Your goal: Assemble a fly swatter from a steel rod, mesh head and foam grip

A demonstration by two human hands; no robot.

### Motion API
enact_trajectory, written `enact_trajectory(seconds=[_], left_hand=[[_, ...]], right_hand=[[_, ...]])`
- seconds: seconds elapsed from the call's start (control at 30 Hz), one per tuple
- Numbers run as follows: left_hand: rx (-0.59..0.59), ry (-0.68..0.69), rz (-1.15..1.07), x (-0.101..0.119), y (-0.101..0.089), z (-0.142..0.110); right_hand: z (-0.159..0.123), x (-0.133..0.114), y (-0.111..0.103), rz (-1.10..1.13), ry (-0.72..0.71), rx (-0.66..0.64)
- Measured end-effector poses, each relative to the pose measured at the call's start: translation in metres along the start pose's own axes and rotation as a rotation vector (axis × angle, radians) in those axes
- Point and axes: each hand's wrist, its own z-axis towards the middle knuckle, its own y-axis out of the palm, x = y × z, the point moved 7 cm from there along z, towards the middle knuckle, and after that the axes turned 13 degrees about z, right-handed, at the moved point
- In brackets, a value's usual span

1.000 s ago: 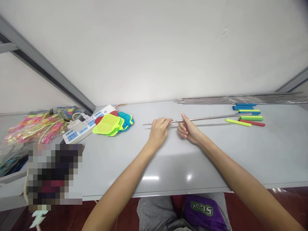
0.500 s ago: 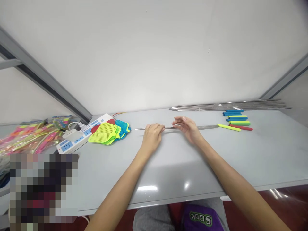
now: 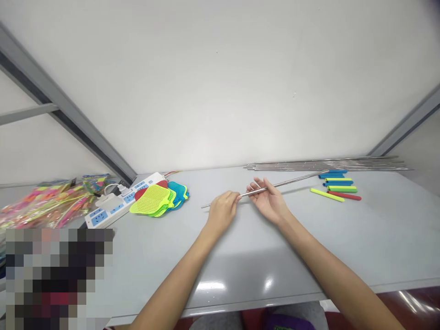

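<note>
My left hand [image 3: 222,211] is closed around the near end of a thin steel rod [image 3: 288,184], whose tip sticks out to the left. My right hand [image 3: 268,201] is a little further along the same rod, with its fingers spread and the thumb and fingers on either side of the rod. The rod's far end points up and right, toward several foam grip sleeves [image 3: 338,185] in blue, green, yellow and red.
Behind the sleeves lies a bundle of long steel rods [image 3: 326,165]. On the left are stacked plastic mesh fly swatters [image 3: 153,200], a white power strip [image 3: 110,206] with plugs and colourful packaged items [image 3: 51,204]. A pixelated patch [image 3: 58,279] covers the lower left.
The rod has swung from nearly level to a slant, its far end further back. My right hand has turned palm up around it. The whole view has tilted upward.
</note>
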Motion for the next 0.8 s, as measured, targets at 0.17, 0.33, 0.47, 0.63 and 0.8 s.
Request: enact_trajectory(seconds=[0.17,0.33,0.47,0.63,0.8], left_hand=[[-0.147,-0.019,0.110,0.016,0.011,-0.004],[-0.274,-0.011,0.120,0.025,0.020,-0.014],[-0.340,-0.030,0.105,0.030,0.023,-0.022],[-0.410,-0.098,-0.106,0.030,0.028,-0.026],[-0.410,-0.134,-0.412,0.031,0.037,-0.026]], right_hand=[[-0.001,-0.006,-0.004,0.185,-0.067,-0.039],[-0.003,0.000,-0.017,0.197,-0.081,0.006],[-0.004,0.005,-0.021,0.222,-0.080,0.035],[-0.008,0.012,-0.017,0.188,-0.073,0.037],[-0.012,0.023,-0.015,0.186,-0.011,0.032]])
